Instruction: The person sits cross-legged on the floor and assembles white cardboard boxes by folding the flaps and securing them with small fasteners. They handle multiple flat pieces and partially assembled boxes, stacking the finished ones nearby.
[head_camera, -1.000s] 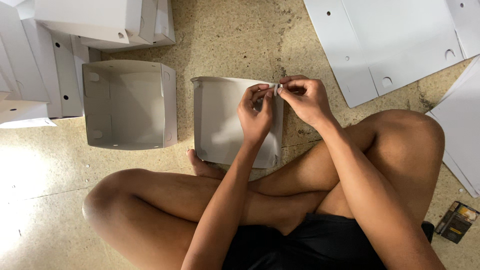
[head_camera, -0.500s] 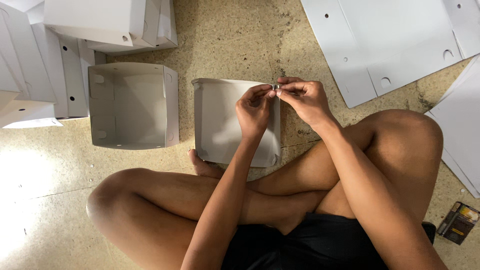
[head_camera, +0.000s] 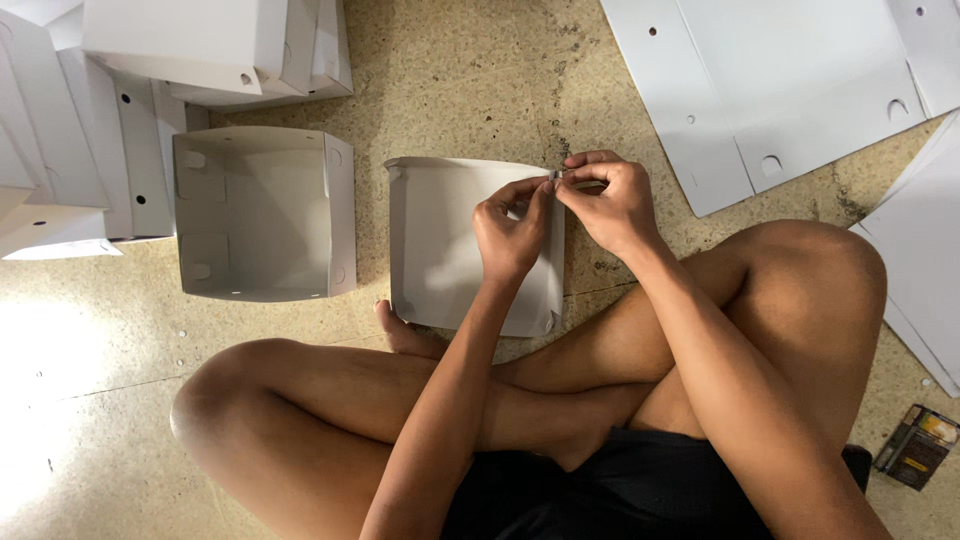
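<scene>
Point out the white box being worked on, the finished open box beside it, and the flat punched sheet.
Box in hand (head_camera: 440, 240), head view: inner wall.
Open box (head_camera: 255, 215), head view: inside bottom.
Flat sheet (head_camera: 780, 80), head view: middle panel.

A makeshift box-folding workspace on a speckled stone floor (head_camera: 470, 80): flat white cardboard sheets (head_camera: 760, 90) lie far right, folded white boxes (head_camera: 215, 45) are stacked far left, and an open box (head_camera: 255, 215) stands nearby.

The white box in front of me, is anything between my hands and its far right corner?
Nothing visible: the left hand and right hand both already pinch the white box at that corner.
</scene>
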